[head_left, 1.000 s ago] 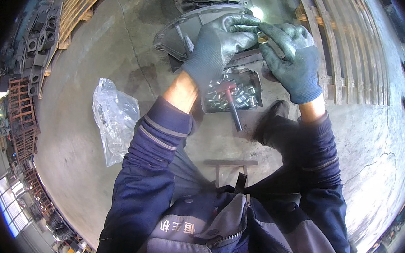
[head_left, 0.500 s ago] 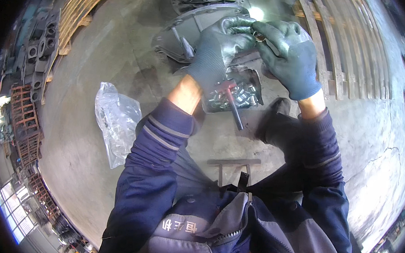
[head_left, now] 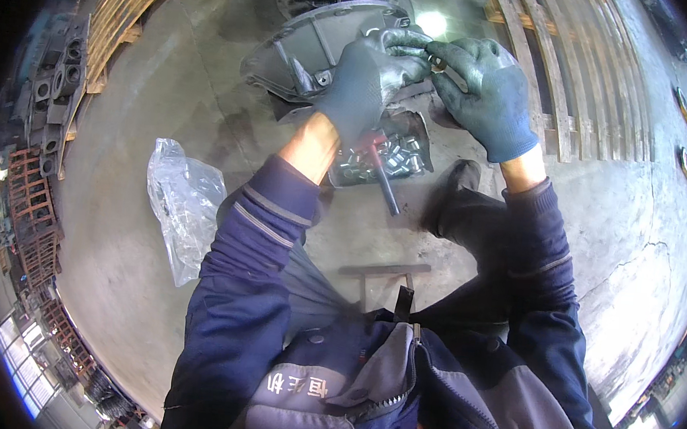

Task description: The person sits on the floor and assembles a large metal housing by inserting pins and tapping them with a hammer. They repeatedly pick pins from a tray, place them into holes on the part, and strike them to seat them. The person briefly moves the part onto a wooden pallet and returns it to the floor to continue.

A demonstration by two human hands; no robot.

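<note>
Left hand (head_left: 366, 79) and right hand (head_left: 484, 92), both in blue-grey coated gloves, meet fingertip to fingertip above the near edge of a ribbed grey casting (head_left: 296, 45). Right hand: thumb and forefinger bowed into a loop, tips closed on a small round metal part (head_left: 438, 63); remaining fingers bent. Left hand: fingers curled, thumb and forefinger tips brought together against the same part; whether they grip it or only touch it cannot be told, since the gloves cover most of the contact. Location of the part: between the two sets of fingertips, raised clear of the floor. Status, as judged from this view: one part is picked up and in handling; it is not set down or seated on the casting. Stock on hand: many loose metal sleeves (head_left: 400, 161) lie in a dark tray (head_left: 421, 129) below the hands, so only a portion, if any, appears used. Whether any sleeve is already fitted to the casting cannot be made out. Tool status: a hammer (head_left: 381, 173) with a red head lies across the tray, gripped by neither hand. A clear plastic bag (head_left: 185, 202) lies crumpled on the floor, left of the tray.
</note>
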